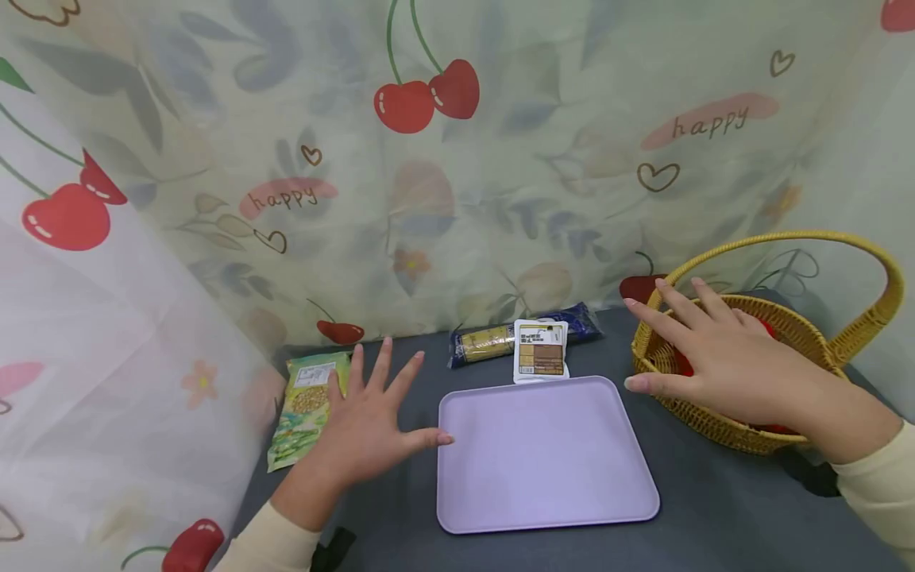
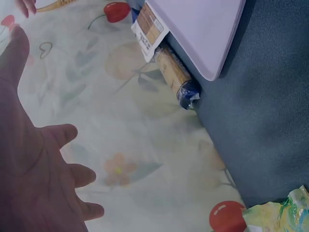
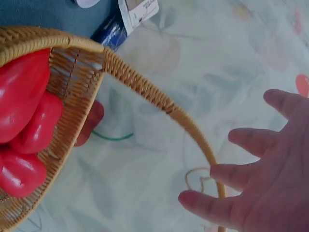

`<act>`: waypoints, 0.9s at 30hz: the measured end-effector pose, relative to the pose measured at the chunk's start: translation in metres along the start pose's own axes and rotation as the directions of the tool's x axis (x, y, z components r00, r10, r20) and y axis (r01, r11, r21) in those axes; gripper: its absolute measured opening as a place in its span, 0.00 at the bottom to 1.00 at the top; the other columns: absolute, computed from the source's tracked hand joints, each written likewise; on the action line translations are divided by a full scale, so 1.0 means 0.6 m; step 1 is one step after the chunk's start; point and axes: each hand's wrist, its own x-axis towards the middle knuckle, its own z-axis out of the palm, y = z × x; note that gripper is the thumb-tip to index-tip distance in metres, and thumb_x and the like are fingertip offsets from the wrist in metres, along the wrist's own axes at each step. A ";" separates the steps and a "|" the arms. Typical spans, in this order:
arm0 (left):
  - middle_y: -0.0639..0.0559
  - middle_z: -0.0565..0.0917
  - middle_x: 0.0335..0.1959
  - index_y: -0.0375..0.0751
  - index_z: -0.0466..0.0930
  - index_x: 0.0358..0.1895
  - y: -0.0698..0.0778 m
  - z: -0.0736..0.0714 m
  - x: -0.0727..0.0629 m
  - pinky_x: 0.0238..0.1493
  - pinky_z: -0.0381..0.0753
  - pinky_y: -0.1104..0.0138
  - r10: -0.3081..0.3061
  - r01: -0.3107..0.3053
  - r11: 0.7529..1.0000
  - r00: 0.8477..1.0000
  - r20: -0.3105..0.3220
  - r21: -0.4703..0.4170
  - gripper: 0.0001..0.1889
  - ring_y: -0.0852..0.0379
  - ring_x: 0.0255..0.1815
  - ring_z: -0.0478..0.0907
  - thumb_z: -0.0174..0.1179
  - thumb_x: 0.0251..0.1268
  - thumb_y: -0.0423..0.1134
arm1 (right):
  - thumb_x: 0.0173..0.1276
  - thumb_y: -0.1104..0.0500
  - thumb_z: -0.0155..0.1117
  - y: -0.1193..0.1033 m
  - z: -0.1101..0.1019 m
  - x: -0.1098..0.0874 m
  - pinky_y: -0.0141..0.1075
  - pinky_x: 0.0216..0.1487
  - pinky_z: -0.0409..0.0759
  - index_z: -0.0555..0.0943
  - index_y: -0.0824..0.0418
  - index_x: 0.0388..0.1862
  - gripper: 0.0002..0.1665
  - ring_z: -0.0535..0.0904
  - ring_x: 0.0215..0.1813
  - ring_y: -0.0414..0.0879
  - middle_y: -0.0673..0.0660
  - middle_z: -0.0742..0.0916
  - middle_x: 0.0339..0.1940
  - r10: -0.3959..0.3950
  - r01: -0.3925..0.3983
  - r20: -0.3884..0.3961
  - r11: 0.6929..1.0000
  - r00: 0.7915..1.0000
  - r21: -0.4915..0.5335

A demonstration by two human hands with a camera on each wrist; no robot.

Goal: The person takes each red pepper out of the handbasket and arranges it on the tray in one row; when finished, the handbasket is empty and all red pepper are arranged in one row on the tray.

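On desk (image 1: 400,524), basket (image 1: 679,409) at right, tray (image 1: 546,457) in middle, bag (image 1: 303,417) at left. Right grip (image 1: 739,369) spread, raised by basket; left grip (image 1: 364,437) spread, raised near bag; neither holds anything. Red pieces (image 3: 21,96) lie in basket: best reached under handle (image 1: 867,322), grip narrowed, basket steady.

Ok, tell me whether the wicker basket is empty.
No, glossy red objects lie inside the wicker basket in the right wrist view.
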 end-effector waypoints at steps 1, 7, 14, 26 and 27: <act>0.44 0.36 0.91 0.63 0.52 0.91 -0.001 0.000 0.000 0.72 0.27 0.20 0.002 -0.002 1.000 1.000 -0.006 -0.010 0.63 0.30 0.86 0.22 0.58 0.53 0.88 | 0.72 0.19 0.59 0.006 -0.002 -0.001 0.86 0.68 0.52 0.46 0.41 0.94 0.63 0.35 0.86 0.78 0.67 0.47 0.91 -0.005 0.005 -0.003 1.000 1.000 0.008; 0.45 0.38 0.91 0.64 0.50 0.91 -0.014 0.001 0.000 0.72 0.27 0.20 0.020 -0.025 0.996 0.998 -0.052 -0.082 0.60 0.29 0.87 0.24 0.64 0.59 0.82 | 0.76 0.31 0.65 0.048 -0.013 -0.006 0.88 0.67 0.49 0.50 0.50 0.93 0.59 0.41 0.84 0.80 0.71 0.52 0.90 0.002 0.000 -0.022 0.992 1.000 0.126; 0.44 0.41 0.91 0.64 0.47 0.91 -0.041 0.009 -0.003 0.72 0.32 0.19 0.055 -0.075 0.979 0.992 -0.112 -0.188 0.57 0.28 0.87 0.30 0.65 0.65 0.76 | 0.81 0.48 0.65 0.109 -0.006 -0.020 0.87 0.68 0.49 0.51 0.60 0.92 0.51 0.50 0.81 0.80 0.76 0.58 0.86 -0.035 0.073 -0.113 0.934 0.993 0.348; 0.44 0.51 0.90 0.56 0.47 0.92 -0.082 0.060 -0.017 0.72 0.42 0.18 0.123 -0.243 0.825 0.958 -0.259 -0.511 0.52 0.28 0.87 0.45 0.50 0.74 0.78 | 0.88 0.36 0.35 0.178 0.037 -0.047 0.91 0.62 0.36 0.39 0.64 0.91 0.50 0.35 0.80 0.88 0.81 0.46 0.86 0.067 0.057 -0.159 0.745 0.985 0.664; 0.44 0.51 0.90 0.54 0.47 0.92 -0.082 0.065 -0.018 0.73 0.44 0.19 0.128 -0.259 0.799 0.955 -0.268 -0.542 0.52 0.29 0.87 0.46 0.49 0.75 0.78 | 0.87 0.34 0.35 0.183 0.040 -0.048 0.91 0.62 0.35 0.37 0.65 0.91 0.51 0.34 0.80 0.89 0.82 0.45 0.85 0.079 0.042 -0.145 0.732 0.986 0.680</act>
